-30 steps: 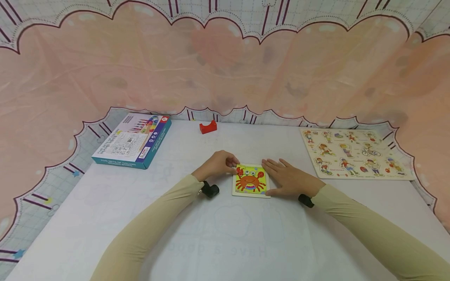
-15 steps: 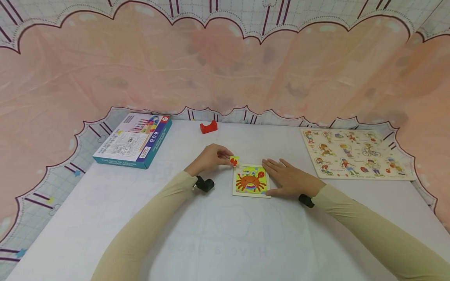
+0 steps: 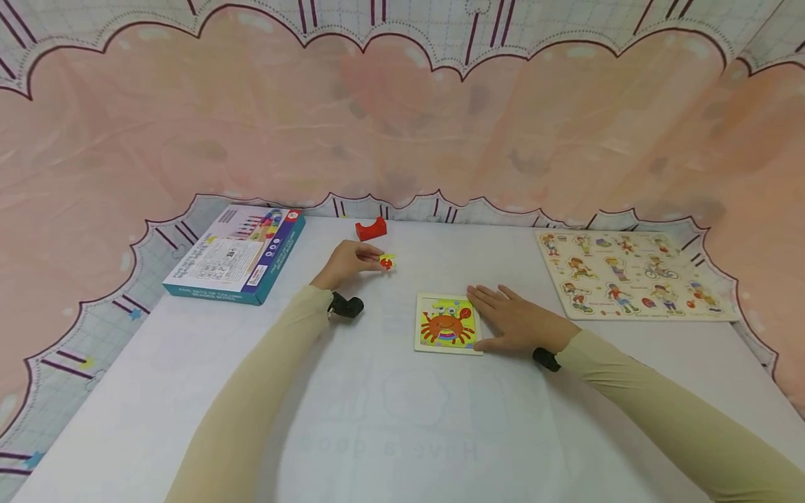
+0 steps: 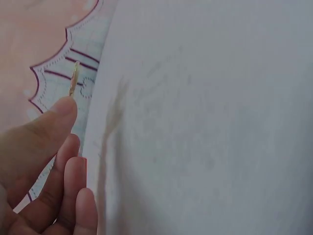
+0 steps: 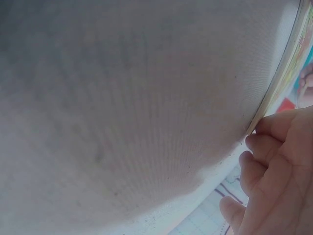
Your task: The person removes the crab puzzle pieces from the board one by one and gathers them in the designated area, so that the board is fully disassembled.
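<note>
My left hand (image 3: 349,262) pinches a small yellow and red puzzle piece (image 3: 386,262) between thumb and fingers, above the table left of the crab puzzle (image 3: 448,324). In the left wrist view the piece (image 4: 74,78) appears edge-on, past the thumb tip. The crab puzzle lies flat in its pale wooden frame, and its picture has a plain yellow spot at the upper left. At its right edge my right hand (image 3: 518,320) rests with fingers straight and spread, the thumb by the lower right corner. The right wrist view has my fingers touching the frame's edge (image 5: 264,107).
A red curved block (image 3: 371,229) stands at the back, just beyond my left hand. On the left lies a flat blue and white box (image 3: 235,255). A wooden picture board (image 3: 635,276) lies at the back right. The white tabletop (image 3: 377,419) ends at a patterned cloth.
My left hand has lifted the piece from the puzzle's upper left corner and carried it left and away from me. The right hand has stayed at the frame.
</note>
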The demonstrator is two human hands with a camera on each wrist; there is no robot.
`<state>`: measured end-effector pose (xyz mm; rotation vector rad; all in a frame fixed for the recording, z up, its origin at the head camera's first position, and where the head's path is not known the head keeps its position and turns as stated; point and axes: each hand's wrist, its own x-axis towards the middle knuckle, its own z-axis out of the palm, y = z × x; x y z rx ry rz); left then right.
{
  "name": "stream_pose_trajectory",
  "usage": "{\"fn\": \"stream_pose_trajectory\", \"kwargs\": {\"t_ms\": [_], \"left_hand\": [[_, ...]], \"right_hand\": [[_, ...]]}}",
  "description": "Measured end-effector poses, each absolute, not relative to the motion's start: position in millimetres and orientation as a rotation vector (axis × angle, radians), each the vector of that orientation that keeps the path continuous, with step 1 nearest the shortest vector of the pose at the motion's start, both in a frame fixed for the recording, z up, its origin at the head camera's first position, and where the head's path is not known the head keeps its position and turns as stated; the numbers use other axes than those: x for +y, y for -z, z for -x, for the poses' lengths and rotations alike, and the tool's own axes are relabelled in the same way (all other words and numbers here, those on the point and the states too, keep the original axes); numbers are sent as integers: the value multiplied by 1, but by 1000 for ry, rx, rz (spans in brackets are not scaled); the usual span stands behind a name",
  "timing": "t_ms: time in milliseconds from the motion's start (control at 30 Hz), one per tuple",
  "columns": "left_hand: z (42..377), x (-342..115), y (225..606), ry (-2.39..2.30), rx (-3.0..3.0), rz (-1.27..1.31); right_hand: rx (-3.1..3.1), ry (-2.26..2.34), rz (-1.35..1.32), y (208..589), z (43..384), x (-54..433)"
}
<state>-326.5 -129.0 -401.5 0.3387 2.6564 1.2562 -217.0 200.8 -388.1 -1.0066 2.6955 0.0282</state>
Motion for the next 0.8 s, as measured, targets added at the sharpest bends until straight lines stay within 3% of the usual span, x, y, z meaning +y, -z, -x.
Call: {"fn": "stream_pose_trajectory", "kwargs": {"t_ms": [800], "left_hand": [[340, -156, 407, -1186, 2620, -150]], "right_hand": [[2698, -17, 1011, 389, 218, 201]]}}
